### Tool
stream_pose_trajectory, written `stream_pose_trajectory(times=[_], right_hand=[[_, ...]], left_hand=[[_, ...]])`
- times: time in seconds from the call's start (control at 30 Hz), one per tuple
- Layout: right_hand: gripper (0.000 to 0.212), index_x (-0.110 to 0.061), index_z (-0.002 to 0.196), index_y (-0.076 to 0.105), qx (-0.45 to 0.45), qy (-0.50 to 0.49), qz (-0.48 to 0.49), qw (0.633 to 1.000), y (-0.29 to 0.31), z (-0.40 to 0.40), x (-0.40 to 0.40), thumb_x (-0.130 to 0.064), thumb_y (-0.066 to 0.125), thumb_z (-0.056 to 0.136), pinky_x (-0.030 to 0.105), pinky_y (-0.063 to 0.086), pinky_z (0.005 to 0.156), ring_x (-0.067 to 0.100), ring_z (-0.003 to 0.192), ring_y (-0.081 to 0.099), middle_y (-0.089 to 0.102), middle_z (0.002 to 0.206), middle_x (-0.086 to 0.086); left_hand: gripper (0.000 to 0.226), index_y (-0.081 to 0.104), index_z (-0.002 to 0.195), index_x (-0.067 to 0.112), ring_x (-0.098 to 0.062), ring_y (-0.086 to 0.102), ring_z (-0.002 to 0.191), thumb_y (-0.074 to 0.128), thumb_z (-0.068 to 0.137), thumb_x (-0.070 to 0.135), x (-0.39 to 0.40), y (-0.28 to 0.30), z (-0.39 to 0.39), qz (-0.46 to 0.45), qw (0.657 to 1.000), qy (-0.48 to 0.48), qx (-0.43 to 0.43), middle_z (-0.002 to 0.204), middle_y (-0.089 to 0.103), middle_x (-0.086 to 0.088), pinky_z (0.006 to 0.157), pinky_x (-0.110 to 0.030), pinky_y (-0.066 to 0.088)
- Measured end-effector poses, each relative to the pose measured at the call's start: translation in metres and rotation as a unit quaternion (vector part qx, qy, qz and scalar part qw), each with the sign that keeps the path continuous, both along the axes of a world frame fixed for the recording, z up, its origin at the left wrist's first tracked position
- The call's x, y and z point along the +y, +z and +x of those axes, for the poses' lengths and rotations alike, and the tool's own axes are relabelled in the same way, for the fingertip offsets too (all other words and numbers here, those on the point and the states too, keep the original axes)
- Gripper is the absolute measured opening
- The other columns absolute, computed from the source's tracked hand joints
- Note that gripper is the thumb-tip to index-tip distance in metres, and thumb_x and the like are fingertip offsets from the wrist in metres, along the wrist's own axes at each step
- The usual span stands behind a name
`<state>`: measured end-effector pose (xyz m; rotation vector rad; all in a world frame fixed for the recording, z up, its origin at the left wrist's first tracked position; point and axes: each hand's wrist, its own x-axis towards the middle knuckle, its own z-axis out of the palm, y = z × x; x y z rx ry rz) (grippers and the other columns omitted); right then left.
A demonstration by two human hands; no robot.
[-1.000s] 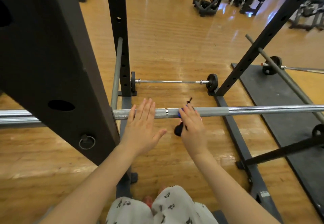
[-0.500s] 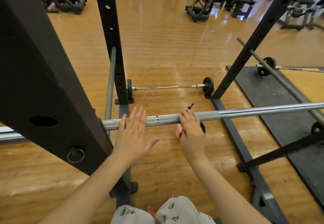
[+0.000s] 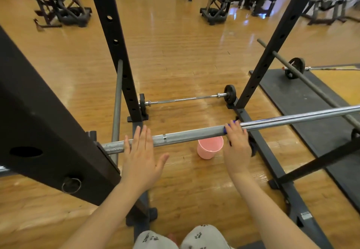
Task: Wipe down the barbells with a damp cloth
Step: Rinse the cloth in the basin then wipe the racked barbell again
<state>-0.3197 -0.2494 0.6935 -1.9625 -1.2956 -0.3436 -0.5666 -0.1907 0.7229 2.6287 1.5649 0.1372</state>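
— Steel, item one: the barbell [image 3: 194, 134], racked across the frame in front of you. Long axis runs left to right, climbing slightly toward your right and passing out of view at that edge; the left end sits in the rack upright [image 3: 48, 131].

— And my hands against it?

— Item two: your right hand [image 3: 236, 147], curled over the top of the bar where the dull grey sleeve gives way to the bright chrome shaft. Item three: the cloth [image 3: 227, 128], dark with a blue edge, pressed between those fingers and the bar; a dark fold hangs below the palm. How much of it wraps the underside you cannot tell from here.

— The left?

— Item four: your left hand [image 3: 143, 157], flat and fully spread, fingers straight, fingertips lying on the grey sleeve near the upright. It holds nothing; it looks to be steadying the bar.

— So which way does the next stroke go?

— Judged from the layout: along the axis. Your right hand is the working one, and the long chrome length lies entirely to its right. Item five, for reference: a pink bucket [image 3: 210, 147] on the floor below the bar, between your two hands, likely the place to re-wet
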Motion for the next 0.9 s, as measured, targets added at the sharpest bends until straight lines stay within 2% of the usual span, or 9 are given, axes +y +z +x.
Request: stream_pose_trajectory(times=[0.1, 0.2, 0.27, 0.33, 0.4, 0.5, 0.63, 0.77, 0.9], right_hand=[[0.033, 0.008, 0.107, 0.067, -0.028, 0.107, 0.008, 0.994, 0.001, -0.038, 0.007, 0.006, 0.053, 0.077, 0.028, 0.019, 0.114, 0.034, 0.117, 0.054, 0.064, 0.116, 0.022], [0.036, 0.004, 0.108, 0.068, -0.007, 0.166, -0.004, 0.986, 0.001, -0.038, 0.008, 0.013, 0.061, 0.074, 0.021, 0.013, 0.116, 0.024, 0.118, 0.049, 0.064, 0.118, 0.019], [0.039, 0.001, 0.111, 0.067, 0.023, 0.164, -0.016, 0.986, -0.001, -0.023, 0.004, 0.016, 0.063, 0.075, 0.027, 0.023, 0.114, 0.024, 0.118, 0.053, 0.063, 0.121, 0.016], [0.036, 0.0, 0.113, 0.067, 0.047, 0.151, -0.015, 0.987, 0.0, -0.011, -0.004, 0.012, 0.058, 0.08, 0.033, 0.031, 0.112, 0.026, 0.118, 0.055, 0.062, 0.123, 0.013], [0.032, 0.0, 0.112, 0.067, 0.061, 0.122, -0.002, 0.991, 0.005, -0.004, -0.01, -0.006, 0.047, 0.088, 0.046, 0.039, 0.106, 0.027, 0.119, 0.054, 0.063, 0.122, 0.013], [0.037, 0.002, 0.112, 0.066, 0.094, 0.107, 0.022, 0.99, 0.008, 0.004, -0.014, -0.013, 0.042, 0.089, 0.057, 0.044, 0.098, 0.019, 0.119, 0.051, 0.063, 0.12, 0.015], [0.033, 0.001, 0.112, 0.067, 0.107, 0.094, 0.042, 0.989, 0.017, 0.004, -0.013, 0.002, 0.049, 0.084, 0.051, 0.042, 0.101, 0.008, 0.12, 0.046, 0.061, 0.12, 0.005], [0.033, 0.002, 0.113, 0.065, 0.125, 0.068, 0.064, 0.988, 0.029, 0.008, -0.012, 0.014, 0.051, 0.086, 0.033, 0.039, 0.106, 0.019, 0.12, 0.053, 0.063, 0.12, 0.013], [0.034, 0.001, 0.115, 0.064, 0.145, 0.042, 0.051, 0.987, 0.041, 0.015, -0.016, 0.016, 0.053, 0.086, 0.006, 0.029, 0.103, 0.02, 0.12, 0.051, 0.06, 0.121, 0.006]], left_hand=[[0.083, 0.046, 0.135, -0.006, -0.035, 0.039, 0.135, 0.011, 0.096, 0.059, 0.004, -0.001, 0.006, 0.01, 1.0, -0.003, 0.006, 0.142, 0.045, -0.02, 0.111, -0.048, 0.009], [0.074, 0.046, 0.138, -0.001, -0.032, 0.042, 0.134, 0.025, 0.094, 0.056, 0.01, 0.009, 0.02, 0.002, 0.998, -0.057, 0.01, 0.142, 0.048, -0.016, 0.114, -0.047, 0.019], [0.061, 0.041, 0.141, 0.008, -0.025, 0.046, 0.128, 0.035, 0.097, 0.051, 0.022, 0.018, 0.032, -0.028, 0.994, -0.102, 0.004, 0.137, 0.051, -0.007, 0.109, -0.037, 0.031], [0.042, 0.051, 0.126, 0.015, -0.018, 0.055, 0.102, 0.04, 0.098, 0.045, 0.035, 0.022, 0.041, -0.056, 0.992, -0.115, -0.001, 0.109, 0.058, 0.002, 0.084, -0.031, 0.044], [0.03, 0.055, 0.11, 0.018, -0.013, 0.052, 0.081, 0.042, 0.099, 0.042, 0.046, 0.026, 0.046, -0.09, 0.99, -0.113, -0.008, 0.088, 0.053, 0.007, 0.066, -0.029, 0.04], [0.025, 0.055, 0.108, 0.019, -0.012, 0.049, 0.072, 0.042, 0.099, 0.039, 0.054, 0.024, 0.046, -0.114, 0.983, -0.141, 0.01, 0.079, 0.05, 0.011, 0.059, -0.028, 0.034], [0.022, 0.059, 0.108, 0.019, -0.013, 0.054, 0.072, 0.048, 0.098, 0.035, 0.064, 0.028, 0.046, -0.196, 0.967, -0.159, -0.028, 0.078, 0.057, 0.006, 0.061, -0.028, 0.041], [0.023, 0.056, 0.078, 0.021, -0.012, 0.048, 0.062, 0.05, 0.098, 0.033, 0.074, 0.031, 0.048, -0.3, 0.939, -0.159, -0.047, 0.068, 0.051, 0.005, 0.06, -0.026, 0.036], [0.036, 0.061, 0.069, 0.022, -0.009, 0.056, 0.065, 0.046, 0.099, 0.038, 0.092, 0.04, 0.049, -0.435, 0.887, -0.14, -0.059, 0.063, 0.059, 0.007, 0.093, -0.031, 0.036]])
